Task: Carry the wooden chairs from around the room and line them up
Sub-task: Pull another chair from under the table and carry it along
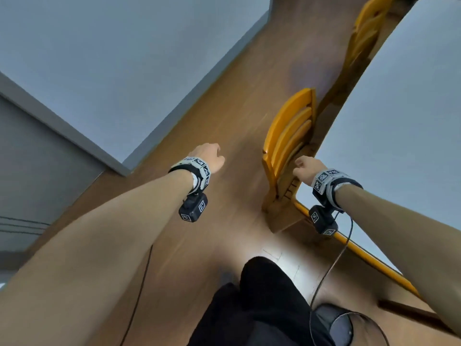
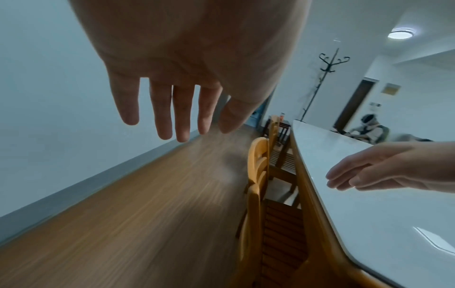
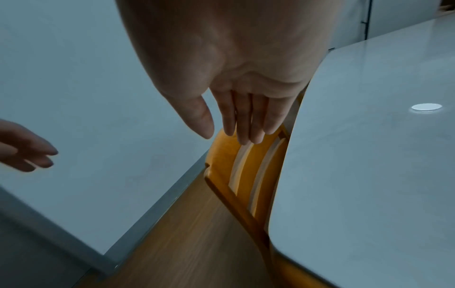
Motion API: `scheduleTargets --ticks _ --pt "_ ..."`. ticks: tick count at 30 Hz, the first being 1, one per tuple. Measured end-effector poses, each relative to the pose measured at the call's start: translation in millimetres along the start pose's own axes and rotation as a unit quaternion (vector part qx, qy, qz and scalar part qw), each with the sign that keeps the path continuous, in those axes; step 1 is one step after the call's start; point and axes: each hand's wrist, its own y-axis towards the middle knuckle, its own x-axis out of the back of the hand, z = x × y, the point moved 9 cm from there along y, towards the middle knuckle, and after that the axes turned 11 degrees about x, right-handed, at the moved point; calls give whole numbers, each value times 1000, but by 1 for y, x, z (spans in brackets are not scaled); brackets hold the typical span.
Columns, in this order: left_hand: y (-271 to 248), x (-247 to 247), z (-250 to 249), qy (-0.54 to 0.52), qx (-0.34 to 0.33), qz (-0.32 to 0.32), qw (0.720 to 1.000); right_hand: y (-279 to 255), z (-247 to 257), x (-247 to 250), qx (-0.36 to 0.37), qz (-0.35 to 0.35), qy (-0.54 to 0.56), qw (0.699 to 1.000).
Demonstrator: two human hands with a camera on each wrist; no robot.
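The near chair [image 1: 287, 146] is tucked under the white table [image 1: 399, 121], its seat mostly hidden. Its slatted back stands just ahead of the right hand [image 1: 305, 166], between both hands; contact is unclear. The left hand [image 1: 210, 157] hangs over bare floor [image 1: 224, 108]. Both hands are slack-fingered, holding nothing. A second chair [image 1: 366, 28] sits farther along.

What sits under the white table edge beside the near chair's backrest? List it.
Under the white table edge, the near wooden chair is tucked in; its dark slatted seat shows partly. A second chair stands farther along. The table covers the seat's front and front legs.
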Motion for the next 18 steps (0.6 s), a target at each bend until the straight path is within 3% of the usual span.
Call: scheduleTargets --ticks 8,18 --pt "148 50 -123 51 -138 18 989 94 -25 43 -90 -50 91 991" --pt "270 76 -242 139 -274 55 950 154 -56 86 -216 -121 186 951"
